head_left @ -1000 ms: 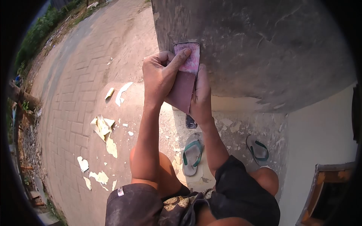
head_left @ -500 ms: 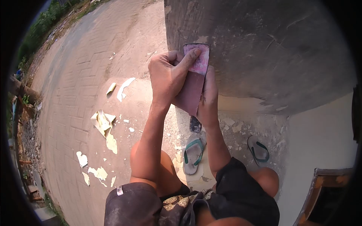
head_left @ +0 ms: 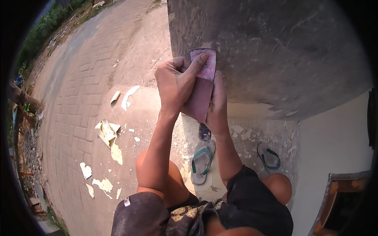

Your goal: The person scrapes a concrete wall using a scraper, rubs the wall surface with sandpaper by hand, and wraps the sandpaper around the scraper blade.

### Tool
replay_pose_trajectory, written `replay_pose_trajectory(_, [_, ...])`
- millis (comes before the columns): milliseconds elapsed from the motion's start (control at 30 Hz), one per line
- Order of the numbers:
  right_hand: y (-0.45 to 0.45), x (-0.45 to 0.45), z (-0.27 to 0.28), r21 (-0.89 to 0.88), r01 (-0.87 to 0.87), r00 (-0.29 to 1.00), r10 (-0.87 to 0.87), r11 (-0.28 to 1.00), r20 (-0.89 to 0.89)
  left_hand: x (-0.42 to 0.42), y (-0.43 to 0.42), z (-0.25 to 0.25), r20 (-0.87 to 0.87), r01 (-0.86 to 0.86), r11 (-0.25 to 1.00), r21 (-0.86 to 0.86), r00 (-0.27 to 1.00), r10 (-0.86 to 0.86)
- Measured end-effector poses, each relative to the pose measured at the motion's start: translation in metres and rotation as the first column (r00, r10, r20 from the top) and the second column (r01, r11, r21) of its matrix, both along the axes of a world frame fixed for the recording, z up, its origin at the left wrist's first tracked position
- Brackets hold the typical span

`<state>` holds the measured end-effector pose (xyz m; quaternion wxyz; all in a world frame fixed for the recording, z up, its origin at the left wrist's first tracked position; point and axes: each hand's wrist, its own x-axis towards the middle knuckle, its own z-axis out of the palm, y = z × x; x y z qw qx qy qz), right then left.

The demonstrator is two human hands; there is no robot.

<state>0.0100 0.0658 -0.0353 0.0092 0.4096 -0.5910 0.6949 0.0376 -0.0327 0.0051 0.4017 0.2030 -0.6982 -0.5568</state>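
Note:
A flat piece of sandpaper, dull purple below with a pink and white worn patch at its top end, is held between both hands in front of the dark wall. My left hand grips its left side, the thumb pressed on the pink patch and the fingers curled. On the right edge is my right hand, closed on the sheet, its fingers partly hidden behind it.
Green-strapped sandals rest on the ground below. Peeled paint flakes lie scattered at the left on the paving. A pale wall and a wooden frame are at the lower right. A dark object lies below the hands.
Both hands and the sandpaper have shifted slightly right and down in view since the first frame. The grip looks the same.

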Motion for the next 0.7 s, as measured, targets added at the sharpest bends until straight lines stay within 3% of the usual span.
replay_pose_trajectory(100, [0.001, -0.007, 0.005, 0.006, -0.087, 0.994, 0.087, 0.996, 0.073, -0.005, -0.002, 0.005, -0.075, 0.037, 0.998, 0.050, 0.997, -0.033])
replay_pose_trajectory(200, [0.001, 0.001, -0.001, -0.010, -0.004, 0.998, 0.004, 1.000, 0.064, -0.001, 0.004, -0.002, 0.014, 0.011, 1.000, 0.010, 1.000, -0.011])
replay_pose_trajectory(400, [0.001, -0.005, -0.002, 0.033, -0.031, 0.999, 0.030, 0.999, 0.021, 0.000, 0.004, 0.003, 0.013, 0.018, 0.998, 0.063, 1.000, -0.018])
replay_pose_trajectory(500, [-0.002, -0.002, -0.004, 0.012, 0.067, 0.998, -0.067, 0.998, 0.013, -0.002, -0.002, -0.002, 0.009, 0.027, 1.000, -0.007, 1.000, -0.027])
replay_pose_trajectory(600, [0.000, -0.005, 0.004, -0.016, -0.051, 0.990, 0.053, 0.999, 0.129, 0.001, -0.001, 0.007, 0.027, 0.067, 0.998, 0.021, 0.997, -0.068])
replay_pose_trajectory(700, [0.001, -0.008, 0.002, 0.029, -0.112, 0.992, 0.110, 0.993, 0.063, 0.002, -0.001, 0.011, 0.080, 0.029, 0.999, -0.044, 0.996, -0.026])
